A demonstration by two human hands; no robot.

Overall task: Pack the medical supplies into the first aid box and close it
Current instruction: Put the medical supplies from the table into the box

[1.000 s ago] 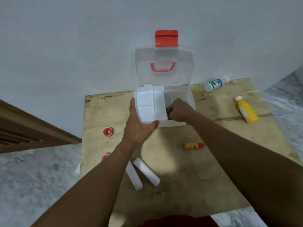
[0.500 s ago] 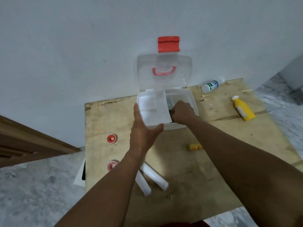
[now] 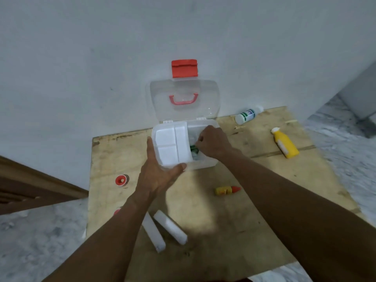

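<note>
The clear first aid box point(image 3: 211, 162) sits open at the table's back edge, its lid point(image 3: 184, 98) with a red handle and red latch leaning on the wall. My left hand point(image 3: 160, 171) grips the white compartment tray point(image 3: 172, 145) lying over the box's left half. My right hand point(image 3: 212, 142) reaches into the box's right half, fingers closed on a small green item point(image 3: 193, 148) that is mostly hidden. Outside the box lie a white bottle point(image 3: 247, 115), a yellow bottle point(image 3: 284, 143), a small yellow tube with a red cap point(image 3: 226, 190), two white rolls point(image 3: 162, 231) and a red tape spool point(image 3: 121, 180).
The plywood table point(image 3: 223, 231) stands against a pale wall. A second red spool point(image 3: 117, 211) peeks out beside my left forearm. Dark wooden trim point(image 3: 30, 190) runs at the left, and marble floor surrounds the table.
My right hand has shifted slightly inside the box, and the green item now shows at its fingertips. My left hand still holds the tray. The camera view moved a little.
</note>
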